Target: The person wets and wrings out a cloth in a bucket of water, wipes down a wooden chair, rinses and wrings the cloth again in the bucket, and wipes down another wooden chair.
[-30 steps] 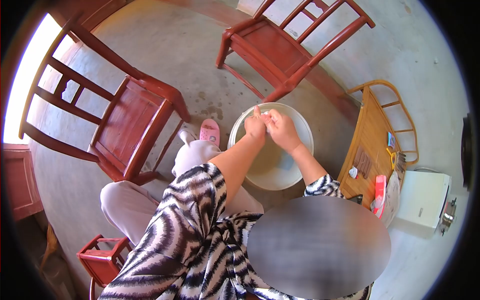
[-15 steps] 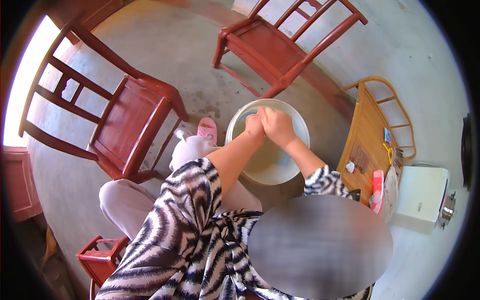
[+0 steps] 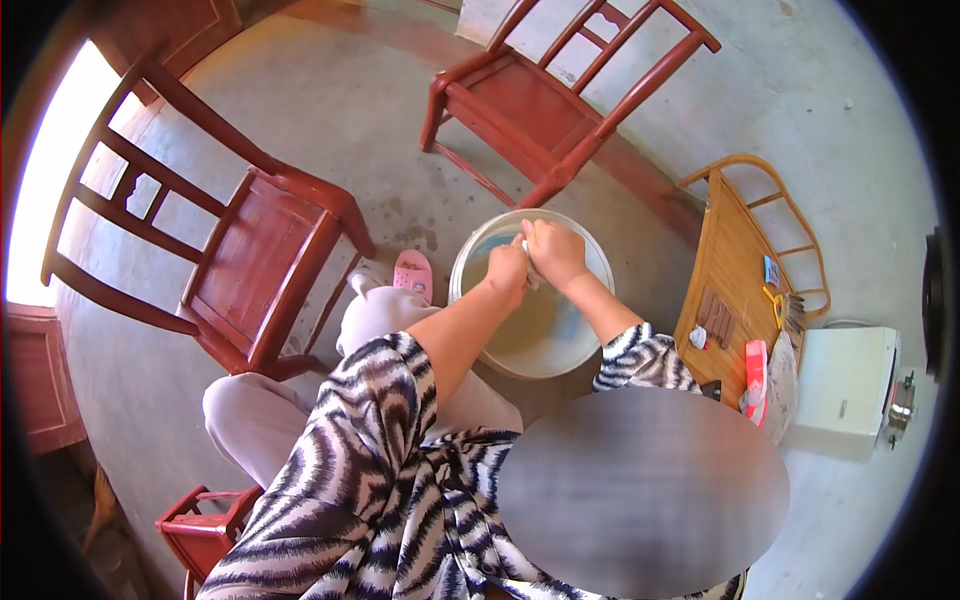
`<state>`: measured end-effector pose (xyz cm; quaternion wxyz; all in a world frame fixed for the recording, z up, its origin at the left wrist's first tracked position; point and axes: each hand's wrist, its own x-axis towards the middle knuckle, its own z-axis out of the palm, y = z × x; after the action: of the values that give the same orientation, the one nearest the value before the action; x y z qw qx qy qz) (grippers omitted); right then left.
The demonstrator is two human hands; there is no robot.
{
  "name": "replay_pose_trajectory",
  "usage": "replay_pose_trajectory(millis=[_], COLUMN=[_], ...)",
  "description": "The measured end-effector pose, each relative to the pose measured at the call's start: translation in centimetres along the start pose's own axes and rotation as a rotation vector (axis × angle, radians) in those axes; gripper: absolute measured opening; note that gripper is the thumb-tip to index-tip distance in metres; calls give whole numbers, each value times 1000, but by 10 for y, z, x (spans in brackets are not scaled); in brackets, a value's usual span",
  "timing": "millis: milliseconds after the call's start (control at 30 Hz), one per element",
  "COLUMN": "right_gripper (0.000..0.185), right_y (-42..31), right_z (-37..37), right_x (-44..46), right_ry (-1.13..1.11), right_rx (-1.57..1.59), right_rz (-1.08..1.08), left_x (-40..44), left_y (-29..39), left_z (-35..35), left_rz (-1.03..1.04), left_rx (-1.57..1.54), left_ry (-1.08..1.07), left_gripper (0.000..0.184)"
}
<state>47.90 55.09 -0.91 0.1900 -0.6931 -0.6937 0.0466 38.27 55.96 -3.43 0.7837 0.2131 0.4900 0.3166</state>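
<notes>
My left hand (image 3: 507, 270) and my right hand (image 3: 558, 252) are closed side by side above a round white bucket (image 3: 606, 290). Between them shows a bit of whitish cloth (image 3: 533, 277), gripped by both fists; most of it is hidden by the fingers. Murky, yellowish water (image 3: 520, 330) lies in the bucket below. Bluish patches appear in it at the left and right, but I cannot tell what they are.
One red wooden chair (image 3: 265, 255) stands left of the bucket, another (image 3: 530, 110) beyond it. A bamboo-coloured table (image 3: 735, 270) with small items is at the right, next to a white box (image 3: 848, 385). A pink slipper (image 3: 412, 275) is on my foot. A small red stool (image 3: 200, 530) sits lower left.
My hands have shifted slightly apart, the right one turning, and the whitish cloth now shows between them. The whole view has tilted a little.
</notes>
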Motion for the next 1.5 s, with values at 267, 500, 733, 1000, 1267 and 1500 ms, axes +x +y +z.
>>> replay_pose_trajectory(millis=[267, 500, 733, 1000, 1267, 1500], right_gripper=[39, 39, 36, 30, 26, 24], right_y=[-2, -10, 43, 52, 37, 23], right_z=[-3, -9, 25, 14, -13, -19], right_x=[-8, -18, -1, -13, -9, -12], right_ry=[-2, -71, -164, -294, -188, -80], right_rx=[70, 45, 253, 1571, 1433, 1043], right_rz=[-7, -10, 176, 568, 520, 445], left_x=[3, 3, 3, -8, 6, 15], left_y=[1, -8, -7, 8, -3, -8], left_z=[-2, -1, -2, -3, -1, 3], left_rz=[-22, -4, -10, -70, 108, 176], left_rx=[46, -48, 85, -54, 145, 14], left_ry=[-58, 73, -85, 69, -72, 125], left_gripper=[32, 34, 34, 43, 32, 31])
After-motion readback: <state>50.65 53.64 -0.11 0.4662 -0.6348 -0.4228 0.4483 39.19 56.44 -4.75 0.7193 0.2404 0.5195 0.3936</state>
